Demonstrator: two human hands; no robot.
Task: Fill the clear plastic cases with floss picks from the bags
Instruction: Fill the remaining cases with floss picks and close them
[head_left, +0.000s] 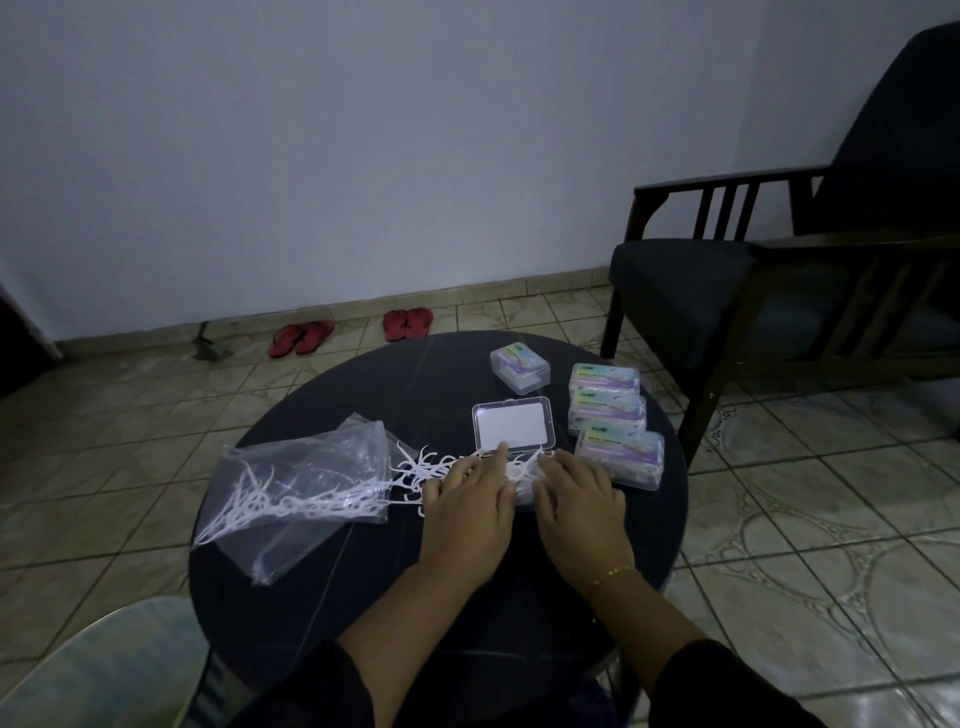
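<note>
Picks, thin white plastic floss picks (415, 470), look light, springy and prone to tangle; I'd gather them by the handles in a bundle; they lie mid-table, spilling from clear plastic bags (306, 483) near the round dark table's (363, 597) left edge. Left hand (467, 512) and right hand (579, 499) press flat, fingers straight, over the open clear plastic case (514, 422); four closed filled cases (608, 410) sit near the right edge.

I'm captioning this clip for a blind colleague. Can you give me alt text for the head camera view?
Two hands, left hand and right hand, rest flat over white floss picks on a dark round table, before an open clear case. Plastic bags with picks lie left; four closed cases sit right.
</note>
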